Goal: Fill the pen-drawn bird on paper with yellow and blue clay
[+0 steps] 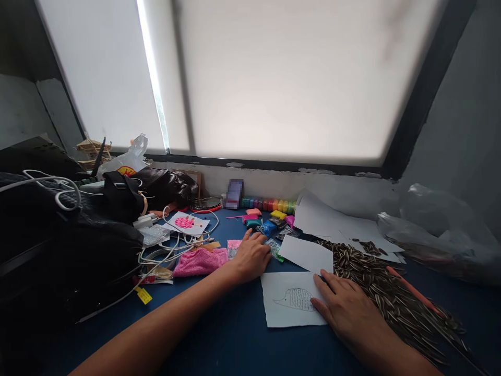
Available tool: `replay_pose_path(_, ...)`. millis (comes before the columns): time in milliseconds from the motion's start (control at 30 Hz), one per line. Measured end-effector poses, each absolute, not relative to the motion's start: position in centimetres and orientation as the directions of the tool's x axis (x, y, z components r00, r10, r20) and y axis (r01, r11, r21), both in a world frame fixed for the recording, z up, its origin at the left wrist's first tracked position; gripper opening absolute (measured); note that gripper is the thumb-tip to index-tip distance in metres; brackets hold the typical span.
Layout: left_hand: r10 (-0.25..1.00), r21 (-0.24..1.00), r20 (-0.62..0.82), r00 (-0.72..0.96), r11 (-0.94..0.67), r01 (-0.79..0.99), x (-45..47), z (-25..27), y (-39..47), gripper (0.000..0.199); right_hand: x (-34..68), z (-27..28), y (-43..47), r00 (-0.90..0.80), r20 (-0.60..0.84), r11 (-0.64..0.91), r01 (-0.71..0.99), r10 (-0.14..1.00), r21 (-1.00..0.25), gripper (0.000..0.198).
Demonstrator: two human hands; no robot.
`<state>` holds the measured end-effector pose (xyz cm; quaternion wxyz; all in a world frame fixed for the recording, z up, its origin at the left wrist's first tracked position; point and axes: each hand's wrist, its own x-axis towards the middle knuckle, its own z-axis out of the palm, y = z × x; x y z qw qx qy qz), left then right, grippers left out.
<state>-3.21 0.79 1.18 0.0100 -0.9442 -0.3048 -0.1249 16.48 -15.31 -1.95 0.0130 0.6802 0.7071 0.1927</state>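
Note:
A torn white sheet with a pencil drawing of a hedgehog lies flat on the blue table. My right hand rests on its right side, fingers spread, the fingertips by the lower corner of a blank white paper. Farther left, my left hand is low over the table with fingers loosely bent and apart; nothing shows in it. Just beyond its fingers are a blue clay packet and a clear-and-green packet. A pile of striped sunflower seeds spreads beside my right hand.
On the left sit a black bag, white cables, a pink cloth and a card with a pink hedgehog. At the back are a phone, a row of coloured clay and white sheets. A plastic bag lies right.

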Motion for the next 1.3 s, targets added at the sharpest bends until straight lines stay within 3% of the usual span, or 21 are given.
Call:
replay_pose_path(100,0.677,0.045,0.217,0.703,-0.726,0.686,-4.4,2.6,2.2,0.039,16.6,-2.2,-15.3,-0.071,0.253,-0.006,0.957,0.965,0.290,0.053)
replay_pose_path(200,0.760,0.018,0.074,0.646,-0.649,0.761,-5.9,4.0,3.5,0.029,16.6,-2.2,-15.3,-0.067,0.246,-0.004,0.960,0.967,0.280,0.054)
replay_pose_path(400,0.771,0.008,-0.149,0.619,-0.625,0.781,-7.5,5.1,4.2,0.034,16.4,-1.6,-15.3,-0.047,0.191,-0.004,0.966,0.980,0.257,0.053)
replay_pose_path(533,0.793,0.089,-0.081,0.603,-0.597,0.797,-7.3,5.1,4.2,0.034,16.2,-1.1,-15.3,-0.027,0.160,-0.013,0.969,0.987,0.248,0.053)
replay_pose_path(633,0.825,0.205,0.089,0.559,-0.564,0.800,-7.0,5.3,4.4,0.021,16.0,-0.7,-15.3,-0.015,0.136,-0.017,0.972,0.991,0.234,0.054)
replay_pose_path(767,0.826,0.413,0.262,0.498,-0.563,0.716,-6.5,5.4,4.5,0.022,15.8,-0.3,-15.3,-0.006,0.105,-0.017,0.978,0.994,0.210,0.056)
replay_pose_path(900,0.796,0.632,0.234,0.558,-0.561,0.535,-5.9,5.1,4.2,0.028,15.8,-0.3,-15.1,0.009,0.095,-0.028,0.980,0.995,0.196,0.058)
replay_pose_path(1033,0.750,0.765,0.182,0.636,-0.514,0.388,-5.1,4.4,3.8,0.034,15.9,-0.4,-14.9,0.008,0.100,-0.027,0.981,0.995,0.193,0.058)
replay_pose_path(1167,0.717,0.805,0.139,0.683,-0.483,0.344,-4.0,2.9,3.5,0.033,16.0,-0.5,-15.0,-0.010,0.113,-0.012,0.981,0.994,0.192,0.059)
replay_pose_path(1300,0.717,0.766,0.136,0.684,-0.514,0.386,-3.3,1.4,3.5,0.037,16.2,-0.8,-15.1,-0.029,0.148,0.000,0.981,0.989,0.193,0.058)
